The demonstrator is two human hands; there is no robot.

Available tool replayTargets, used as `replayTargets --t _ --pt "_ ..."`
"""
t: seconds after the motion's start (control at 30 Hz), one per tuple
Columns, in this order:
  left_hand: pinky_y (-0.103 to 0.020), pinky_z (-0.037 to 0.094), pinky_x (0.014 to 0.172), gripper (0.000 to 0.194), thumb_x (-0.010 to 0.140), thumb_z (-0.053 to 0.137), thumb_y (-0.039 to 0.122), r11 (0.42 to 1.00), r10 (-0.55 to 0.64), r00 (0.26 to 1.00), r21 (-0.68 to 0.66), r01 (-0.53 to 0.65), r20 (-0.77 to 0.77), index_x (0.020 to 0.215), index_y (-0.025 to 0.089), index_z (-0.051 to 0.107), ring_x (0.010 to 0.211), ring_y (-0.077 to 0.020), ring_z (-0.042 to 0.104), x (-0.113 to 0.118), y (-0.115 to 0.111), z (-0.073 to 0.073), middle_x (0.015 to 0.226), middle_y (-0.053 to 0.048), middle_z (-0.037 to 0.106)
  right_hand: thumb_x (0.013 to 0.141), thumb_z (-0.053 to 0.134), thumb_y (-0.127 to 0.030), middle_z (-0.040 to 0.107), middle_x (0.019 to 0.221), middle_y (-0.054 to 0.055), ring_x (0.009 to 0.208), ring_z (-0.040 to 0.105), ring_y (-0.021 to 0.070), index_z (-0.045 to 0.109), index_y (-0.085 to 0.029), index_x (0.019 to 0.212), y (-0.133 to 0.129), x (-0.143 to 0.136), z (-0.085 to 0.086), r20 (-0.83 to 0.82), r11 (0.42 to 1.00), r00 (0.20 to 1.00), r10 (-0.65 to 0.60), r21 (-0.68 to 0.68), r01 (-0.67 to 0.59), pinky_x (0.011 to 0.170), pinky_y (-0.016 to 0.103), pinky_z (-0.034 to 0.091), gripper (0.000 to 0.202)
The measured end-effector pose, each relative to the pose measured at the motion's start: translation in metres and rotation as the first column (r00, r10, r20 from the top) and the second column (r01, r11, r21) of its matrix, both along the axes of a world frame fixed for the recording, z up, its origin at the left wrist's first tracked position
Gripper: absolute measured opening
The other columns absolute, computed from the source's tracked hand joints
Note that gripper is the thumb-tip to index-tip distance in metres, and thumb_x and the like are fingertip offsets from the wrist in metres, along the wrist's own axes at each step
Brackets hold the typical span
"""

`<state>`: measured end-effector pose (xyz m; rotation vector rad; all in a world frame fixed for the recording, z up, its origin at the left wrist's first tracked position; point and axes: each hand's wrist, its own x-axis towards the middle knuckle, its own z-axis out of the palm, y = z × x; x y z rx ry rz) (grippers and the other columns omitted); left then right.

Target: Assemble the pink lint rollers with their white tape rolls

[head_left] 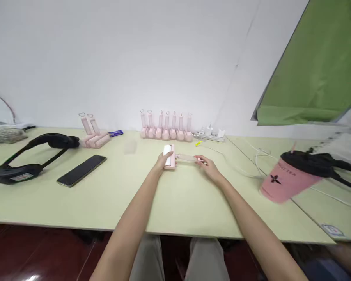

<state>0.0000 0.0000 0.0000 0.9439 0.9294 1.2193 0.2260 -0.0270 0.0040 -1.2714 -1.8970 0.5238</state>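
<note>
A pink lint roller with a white roll (pixel 167 150) lies crosswise over the table in front of me. My left hand (pixel 161 160) grips its head, with the thumb across the roll. The fingers of my right hand (pixel 207 167) pinch the end of its clear pink handle (pixel 187 157), which points right. Behind it, several similar pink rollers (pixel 165 132) stand in a row against the wall. Two more rollers (pixel 95 137) rest at the back left, their handles leaning up.
A black phone (pixel 82 170) and a black headband-like device (pixel 32 156) lie left. A purple packet (pixel 116 133) and a power strip (pixel 215 137) are at the back. A pink cup (pixel 288 179) and white cables (pixel 259 156) are right.
</note>
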Motion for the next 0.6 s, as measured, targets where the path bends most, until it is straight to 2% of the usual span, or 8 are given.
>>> replayTargets --t 0.23,0.4,0.6 --pt "-0.032 0.051 0.052 0.045 0.07 0.062 0.034 1.0 0.005 0.998 0.003 -0.005 -0.065 0.104 0.01 0.046 0.051 -0.0183 0.06 0.002 -0.006 0.001 0.067 -0.007 0.063 0.084 0.039 -0.042 0.062 0.091 0.001 0.071 0.052 0.015 0.055 -0.029 0.11 -0.016 0.005 0.016 0.295 0.981 0.949 -0.11 0.189 0.055 0.066 0.028 0.04 0.033" --pt "-0.033 0.051 0.054 0.048 0.068 0.063 0.036 0.999 -0.052 0.996 0.012 0.053 -0.072 0.106 0.011 0.046 0.054 -0.0191 0.061 0.002 -0.008 0.004 0.07 -0.008 0.063 0.085 0.039 -0.038 0.06 0.089 0.002 0.083 0.053 0.0173 0.055 -0.028 0.108 -0.019 0.004 0.022 0.357 0.959 0.926 -0.126 0.283 0.022 0.07 0.028 0.039 0.029" --pt "-0.032 0.051 0.054 0.043 0.07 0.061 0.034 1.0 -0.029 0.999 -0.012 0.029 -0.034 0.103 0.009 0.048 0.054 -0.0182 0.061 0.001 -0.01 0.009 0.071 -0.01 0.064 0.085 0.042 -0.034 0.06 0.092 0.002 0.089 0.052 0.0184 0.055 -0.027 0.106 -0.018 0.005 0.022 0.355 0.937 0.92 -0.166 0.347 0.035 0.073 0.028 0.039 0.026"
